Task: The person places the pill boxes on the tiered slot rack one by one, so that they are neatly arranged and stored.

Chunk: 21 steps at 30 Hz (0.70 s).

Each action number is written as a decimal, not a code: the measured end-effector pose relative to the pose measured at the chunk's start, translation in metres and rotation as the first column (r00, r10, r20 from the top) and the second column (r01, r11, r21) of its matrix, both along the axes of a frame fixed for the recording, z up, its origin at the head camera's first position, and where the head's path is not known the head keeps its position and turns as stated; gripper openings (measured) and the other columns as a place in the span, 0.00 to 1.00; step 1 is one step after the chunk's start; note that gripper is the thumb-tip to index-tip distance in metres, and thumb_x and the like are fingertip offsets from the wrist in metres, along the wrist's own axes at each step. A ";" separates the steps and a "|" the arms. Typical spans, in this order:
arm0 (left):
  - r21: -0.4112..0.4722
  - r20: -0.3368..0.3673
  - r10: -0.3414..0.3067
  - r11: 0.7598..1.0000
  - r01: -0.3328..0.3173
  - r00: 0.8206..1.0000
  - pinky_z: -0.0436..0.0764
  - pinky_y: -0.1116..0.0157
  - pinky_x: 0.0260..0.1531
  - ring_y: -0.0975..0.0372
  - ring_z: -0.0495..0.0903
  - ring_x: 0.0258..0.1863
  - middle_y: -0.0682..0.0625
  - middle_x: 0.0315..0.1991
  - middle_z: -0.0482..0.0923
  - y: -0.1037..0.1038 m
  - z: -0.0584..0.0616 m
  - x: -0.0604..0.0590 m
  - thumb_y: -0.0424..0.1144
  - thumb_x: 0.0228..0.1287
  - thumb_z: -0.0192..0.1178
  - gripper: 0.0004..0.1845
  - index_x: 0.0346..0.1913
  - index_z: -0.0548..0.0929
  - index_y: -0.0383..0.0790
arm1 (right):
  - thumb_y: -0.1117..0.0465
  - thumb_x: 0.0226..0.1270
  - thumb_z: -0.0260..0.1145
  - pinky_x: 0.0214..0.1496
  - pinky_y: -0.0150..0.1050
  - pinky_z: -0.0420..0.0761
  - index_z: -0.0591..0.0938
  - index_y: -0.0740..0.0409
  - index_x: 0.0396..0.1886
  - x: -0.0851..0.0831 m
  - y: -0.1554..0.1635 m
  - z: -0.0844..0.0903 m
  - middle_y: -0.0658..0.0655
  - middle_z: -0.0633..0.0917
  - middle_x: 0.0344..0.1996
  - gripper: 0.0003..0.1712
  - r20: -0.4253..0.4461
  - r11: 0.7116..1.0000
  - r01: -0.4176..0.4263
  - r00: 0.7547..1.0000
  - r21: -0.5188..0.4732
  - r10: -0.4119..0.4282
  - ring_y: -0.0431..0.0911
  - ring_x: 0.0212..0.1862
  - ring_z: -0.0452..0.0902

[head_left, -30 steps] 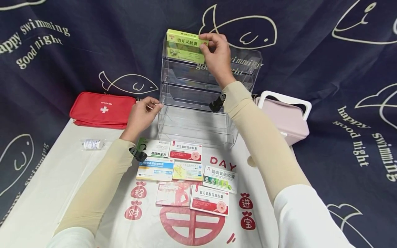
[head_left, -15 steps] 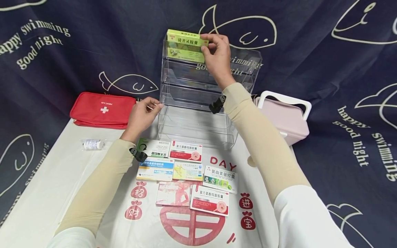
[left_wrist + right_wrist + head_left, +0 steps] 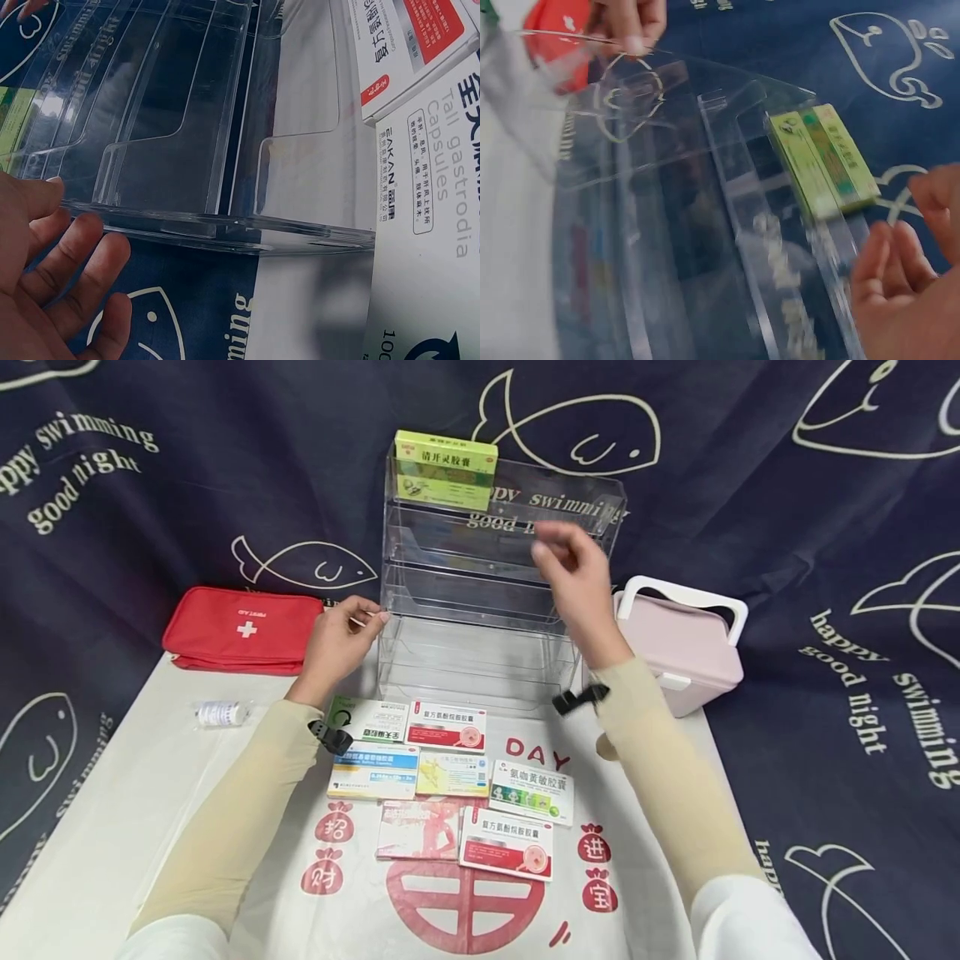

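A clear plastic tiered rack (image 3: 480, 685) stands at the back of the table. On its top tier, at the left end, a yellow-green medicine box (image 3: 445, 471) stands upright. My left hand (image 3: 345, 639) pinches the rack's left side edge between thumb and fingers; the left wrist view has this hand (image 3: 60, 277) at that edge. Free of the box, my right hand (image 3: 577, 581) hovers before the rack's right half with loosely bent fingers and nothing in them. In the right wrist view, the green box (image 3: 823, 161) lies a little apart from this hand (image 3: 911, 277).
Several medicine boxes lie flat before the rack, among them a blue-and-white box (image 3: 375, 770) and a red-and-white box (image 3: 507, 843). A red first aid pouch (image 3: 243, 631) and a small wrapped bottle (image 3: 222, 713) are at left. A pink case with a white handle (image 3: 678, 647) stands at right.
My right hand has let go of the yellow-green box and moved down and to the right. The box stays on the top tier. My left hand keeps its place at the rack's edge.
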State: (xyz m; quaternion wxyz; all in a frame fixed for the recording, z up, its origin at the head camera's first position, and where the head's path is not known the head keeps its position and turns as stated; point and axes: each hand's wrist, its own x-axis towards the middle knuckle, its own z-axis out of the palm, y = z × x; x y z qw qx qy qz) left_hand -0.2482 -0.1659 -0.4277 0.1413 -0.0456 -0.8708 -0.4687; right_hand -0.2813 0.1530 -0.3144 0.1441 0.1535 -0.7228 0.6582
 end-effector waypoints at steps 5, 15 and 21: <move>-0.011 -0.007 -0.001 1.000 0.001 1.000 0.74 0.60 0.38 0.52 0.80 0.35 0.43 0.36 0.82 -0.002 -0.001 0.000 0.45 0.72 0.65 0.14 0.48 0.85 0.37 | 0.64 0.73 0.66 0.45 0.36 0.79 0.81 0.63 0.57 0.067 0.055 -0.046 0.66 0.82 0.50 0.15 0.124 0.987 -0.096 0.989 0.128 0.080 0.52 0.43 0.79; -0.005 -0.031 0.010 1.000 -0.010 0.999 0.75 0.61 0.39 0.54 0.81 0.34 0.43 0.37 0.83 -0.002 -0.001 0.002 0.44 0.71 0.66 0.13 0.48 0.84 0.37 | 0.68 0.72 0.65 0.59 0.48 0.77 0.77 0.62 0.64 0.155 0.097 -0.152 0.63 0.79 0.61 0.21 0.369 0.878 -0.272 0.922 0.394 0.120 0.57 0.59 0.77; -0.001 -0.052 0.011 1.000 -0.011 0.999 0.74 0.64 0.37 0.54 0.81 0.32 0.42 0.36 0.84 0.000 -0.006 0.000 0.45 0.71 0.66 0.15 0.48 0.84 0.35 | 0.62 0.73 0.67 0.60 0.53 0.74 0.76 0.54 0.67 0.172 0.094 -0.193 0.55 0.76 0.64 0.25 0.398 0.845 -0.242 0.917 0.476 0.038 0.54 0.59 0.74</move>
